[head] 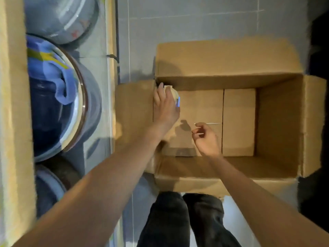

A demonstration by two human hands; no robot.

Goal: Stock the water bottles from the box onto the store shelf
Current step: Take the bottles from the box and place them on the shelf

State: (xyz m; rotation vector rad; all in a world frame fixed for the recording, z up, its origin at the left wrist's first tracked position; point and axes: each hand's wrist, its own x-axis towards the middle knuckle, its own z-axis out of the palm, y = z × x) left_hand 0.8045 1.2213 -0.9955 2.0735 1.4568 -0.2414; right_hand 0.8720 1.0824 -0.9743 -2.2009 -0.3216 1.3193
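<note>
An open cardboard box point(277, 125) stands on the grey floor right in front of me. In its far left corner my left hand point(164, 106) grips a water bottle point(175, 96) with a white cap and a bit of blue label; most of the bottle is hidden under the hand. My right hand point(206, 138) hovers inside the box near the front wall, fingers loosely curled, holding nothing. The rest of the box bottom shows only bare cardboard flaps. The shelf point(12, 104) runs along the left edge.
Large water jugs point(58, 107) lie on the low shelf to the left, with another point(60, 18) beyond. The box's flaps point(226, 57) stand open on all sides. My legs in dark trousers point(179, 220) are below the box. Grey tiled floor point(195, 20) lies beyond.
</note>
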